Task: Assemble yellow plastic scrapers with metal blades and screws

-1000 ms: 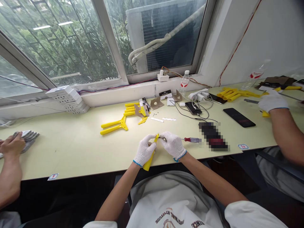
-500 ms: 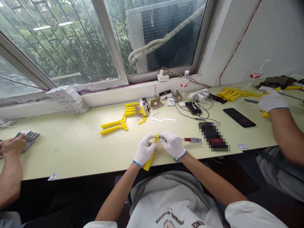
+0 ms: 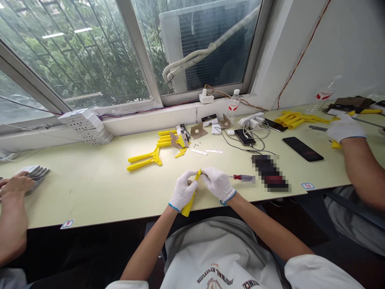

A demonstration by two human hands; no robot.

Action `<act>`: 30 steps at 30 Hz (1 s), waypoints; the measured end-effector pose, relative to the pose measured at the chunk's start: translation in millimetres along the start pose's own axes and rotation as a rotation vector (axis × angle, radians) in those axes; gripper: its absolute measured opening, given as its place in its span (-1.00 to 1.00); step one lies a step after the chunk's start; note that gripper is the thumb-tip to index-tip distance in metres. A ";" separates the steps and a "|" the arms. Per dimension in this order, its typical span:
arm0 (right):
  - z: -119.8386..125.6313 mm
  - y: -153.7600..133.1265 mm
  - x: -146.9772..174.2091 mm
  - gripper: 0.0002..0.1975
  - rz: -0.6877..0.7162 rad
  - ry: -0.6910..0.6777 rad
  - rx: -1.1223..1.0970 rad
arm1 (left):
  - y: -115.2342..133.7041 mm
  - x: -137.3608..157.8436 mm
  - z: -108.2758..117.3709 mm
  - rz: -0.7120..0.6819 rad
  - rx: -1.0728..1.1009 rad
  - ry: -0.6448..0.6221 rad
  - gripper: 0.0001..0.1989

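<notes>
Left fingers (image 3: 188, 175) clamp a yellow piece (image 3: 189, 206); right fingers (image 3: 207, 173) clasp a screwdriver (image 3: 242, 178), now nearer.

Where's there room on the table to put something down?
The biggest bare patch of table lies on the left, between the gray stack and the pair of yellow handles. A smaller one lies between those handles and the gloved left hand. It's crowded near the window, around the cardboard, bottle and white plugs.

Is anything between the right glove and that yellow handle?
Only a thin dark bit, maybe the tip of the screwdriver, shows in the small gap between the right hand and the yellow plastic handle. Nothing else visible.
</notes>
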State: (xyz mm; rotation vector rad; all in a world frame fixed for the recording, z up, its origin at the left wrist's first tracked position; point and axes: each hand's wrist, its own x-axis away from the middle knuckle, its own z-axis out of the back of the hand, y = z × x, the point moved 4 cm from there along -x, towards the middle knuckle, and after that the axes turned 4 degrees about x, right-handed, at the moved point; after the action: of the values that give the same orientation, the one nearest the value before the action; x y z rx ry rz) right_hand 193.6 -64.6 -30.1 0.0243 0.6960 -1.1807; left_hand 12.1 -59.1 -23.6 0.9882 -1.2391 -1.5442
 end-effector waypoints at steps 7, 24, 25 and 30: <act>-3.3 0.6 -2.7 -0.81 -0.002 0.038 -0.022 | -0.9 0.0 0.6 -0.021 -0.036 0.003 -0.58; -1.8 -0.3 -1.6 -0.79 0.001 0.084 -0.010 | -1.1 0.0 -0.7 -0.014 -0.017 -0.003 -0.59; -2.0 -0.2 -1.7 -0.79 0.000 0.087 -0.011 | -1.1 -0.1 -0.7 -0.015 -0.016 -0.003 -0.58; -4.0 0.9 -2.2 -0.81 0.005 0.090 -0.025 | -1.8 -0.5 -0.4 -0.023 -0.025 0.005 -0.58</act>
State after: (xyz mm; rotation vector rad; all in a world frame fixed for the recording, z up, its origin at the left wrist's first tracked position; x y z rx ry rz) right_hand 192.0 -60.9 -32.5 0.0586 0.7891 -1.1714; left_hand 12.4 -58.5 -25.5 0.9921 -1.2063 -1.5704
